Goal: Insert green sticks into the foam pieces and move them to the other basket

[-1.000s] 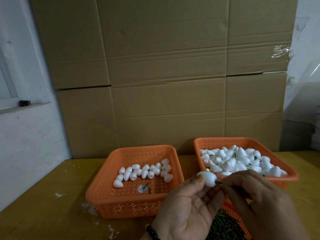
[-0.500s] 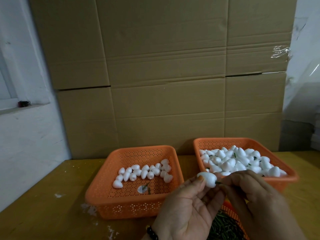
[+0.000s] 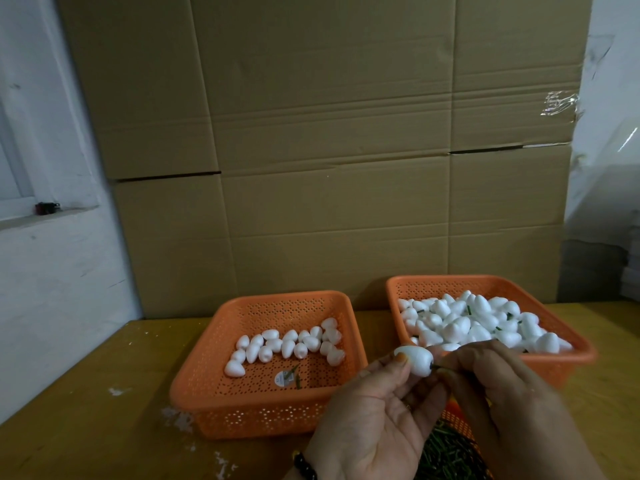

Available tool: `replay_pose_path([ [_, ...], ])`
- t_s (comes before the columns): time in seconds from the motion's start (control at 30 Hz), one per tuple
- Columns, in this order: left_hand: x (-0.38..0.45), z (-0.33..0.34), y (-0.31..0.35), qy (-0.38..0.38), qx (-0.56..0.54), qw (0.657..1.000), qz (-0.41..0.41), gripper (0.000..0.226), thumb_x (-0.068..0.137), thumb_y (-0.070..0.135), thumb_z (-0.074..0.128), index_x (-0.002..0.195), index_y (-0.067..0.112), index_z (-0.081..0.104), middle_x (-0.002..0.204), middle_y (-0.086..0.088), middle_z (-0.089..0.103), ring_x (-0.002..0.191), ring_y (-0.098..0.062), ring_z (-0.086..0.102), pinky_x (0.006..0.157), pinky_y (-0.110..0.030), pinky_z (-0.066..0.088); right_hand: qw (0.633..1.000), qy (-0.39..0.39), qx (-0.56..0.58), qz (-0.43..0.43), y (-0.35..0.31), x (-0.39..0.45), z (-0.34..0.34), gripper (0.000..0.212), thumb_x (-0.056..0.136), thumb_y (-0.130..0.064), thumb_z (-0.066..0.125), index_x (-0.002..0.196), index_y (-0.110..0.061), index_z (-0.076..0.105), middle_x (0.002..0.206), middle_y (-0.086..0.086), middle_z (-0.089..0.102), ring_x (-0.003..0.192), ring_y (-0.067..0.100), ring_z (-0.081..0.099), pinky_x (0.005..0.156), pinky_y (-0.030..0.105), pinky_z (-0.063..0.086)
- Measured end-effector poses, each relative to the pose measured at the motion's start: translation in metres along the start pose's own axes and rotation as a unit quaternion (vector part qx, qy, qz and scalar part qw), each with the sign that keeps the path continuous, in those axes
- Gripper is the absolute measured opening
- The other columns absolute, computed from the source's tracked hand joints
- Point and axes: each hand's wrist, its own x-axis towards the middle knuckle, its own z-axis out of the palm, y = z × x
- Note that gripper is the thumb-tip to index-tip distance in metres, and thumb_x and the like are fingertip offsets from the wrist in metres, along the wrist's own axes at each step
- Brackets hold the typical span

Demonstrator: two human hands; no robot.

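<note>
Nearest the camera, a heap of thin green sticks (image 3: 446, 455) lay in a third orange basket, close under the hands for easy picking. Above it the left hand (image 3: 374, 420) pinched a white egg-shaped foam piece (image 3: 415, 363) between thumb and fingertips, blunt end turned right, while the right hand (image 3: 498, 393) pinched a single green stick (image 3: 437, 367) at its hole, likely mid-insertion. Farther off on the yellow-brown surface (image 3: 86, 410), the left orange perforated plastic basket (image 3: 242, 414) held a few plain pieces, and the right orange perforated plastic basket (image 3: 568, 344) held many, some showing sticks.
</note>
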Motion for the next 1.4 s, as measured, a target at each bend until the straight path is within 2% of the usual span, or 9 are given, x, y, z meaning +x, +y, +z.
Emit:
replay_pose_path([
  [0.3,0.0029,-0.0043,-0.0025,0.004,0.003,1.000,0.002,0.037,0.073,0.000,0.060,0.109,-0.008,0.060,0.102,-0.029,0.068,0.071,-0.031,0.072,0.059,-0.036,0.059,1.000,-0.002,-0.004,0.003,-0.0008,-0.0009,0.0006,0.028,0.085,-0.033,0.049,0.081,-0.012,0.068,0.082,-0.007,0.060,0.071,0.004,0.054,0.060,0.014,0.044],
  [0.57,0.0022,-0.0031,-0.0021,0.003,-0.002,1.000,0.005,0.032,0.071,-0.002,0.060,0.103,-0.007,0.062,0.099,-0.029,0.069,0.070,-0.031,0.071,0.057,-0.035,0.059,1.000,-0.008,-0.006,0.018,-0.0029,-0.0012,-0.0003,0.028,0.085,-0.033,0.050,0.080,-0.012,0.068,0.081,-0.006,0.061,0.071,0.006,0.054,0.059,0.015,0.043],
  [0.73,0.0008,-0.0006,-0.0021,-0.001,-0.001,1.000,0.013,0.030,0.071,-0.003,0.058,0.101,-0.007,0.062,0.098,-0.030,0.069,0.070,-0.031,0.071,0.056,-0.035,0.058,0.999,-0.016,0.006,0.044,-0.0026,-0.0016,-0.0021,0.004,0.076,-0.016,0.064,0.077,-0.015,0.067,0.078,-0.008,0.061,0.072,0.007,0.055,0.060,0.017,0.044],
  [0.87,0.0002,0.0002,-0.0022,0.000,0.002,1.000,0.017,0.032,0.071,-0.003,0.057,0.102,-0.007,0.061,0.097,-0.029,0.069,0.068,-0.031,0.071,0.055,-0.035,0.058,0.998,-0.023,0.023,0.050,-0.0040,-0.0016,-0.0025,0.004,0.074,-0.016,0.064,0.077,-0.017,0.066,0.077,-0.010,0.060,0.073,0.003,0.056,0.061,0.015,0.044],
  [1.0,0.0007,-0.0006,-0.0023,0.003,0.003,1.000,0.015,0.031,0.071,-0.003,0.058,0.102,-0.007,0.061,0.098,-0.029,0.069,0.069,-0.031,0.071,0.056,-0.035,0.058,0.998,-0.020,0.024,0.053,-0.0024,-0.0025,-0.0018,0.009,0.086,-0.016,0.067,0.077,-0.017,0.067,0.077,-0.011,0.061,0.073,0.004,0.057,0.061,0.017,0.045],
  [1.17,0.0018,-0.0017,-0.0014,0.000,-0.001,1.000,0.016,0.030,0.072,-0.002,0.058,0.101,-0.005,0.062,0.101,-0.029,0.069,0.070,-0.031,0.071,0.058,-0.035,0.058,0.998,-0.019,0.022,0.052,-0.0029,-0.0016,-0.0017,0.007,0.082,-0.015,0.071,0.080,-0.020,0.068,0.079,-0.013,0.062,0.075,0.001,0.058,0.063,0.013,0.046],
  [1.3,0.0013,0.0000,0.0000,-0.001,-0.015,1.000,0.012,0.019,0.071,-0.002,0.059,0.087,-0.007,0.067,0.099,-0.030,0.069,0.068,-0.031,0.072,0.055,-0.035,0.058,0.998,-0.017,0.041,0.053,-0.0049,-0.0013,-0.0025,0.010,0.082,-0.019,0.073,0.089,-0.024,0.067,0.088,-0.016,0.065,0.085,-0.007,0.059,0.069,0.009,0.046],
  [1.4,0.0018,-0.0008,-0.0003,0.002,-0.020,1.000,0.004,0.025,0.071,0.000,0.059,0.094,-0.008,0.065,0.099,-0.030,0.069,0.069,-0.031,0.071,0.056,-0.035,0.058,0.998,-0.022,0.042,0.045,-0.0056,0.0000,-0.0035,0.013,0.081,-0.018,0.073,0.090,-0.025,0.067,0.090,-0.018,0.064,0.085,-0.008,0.060,0.069,0.009,0.047],
])
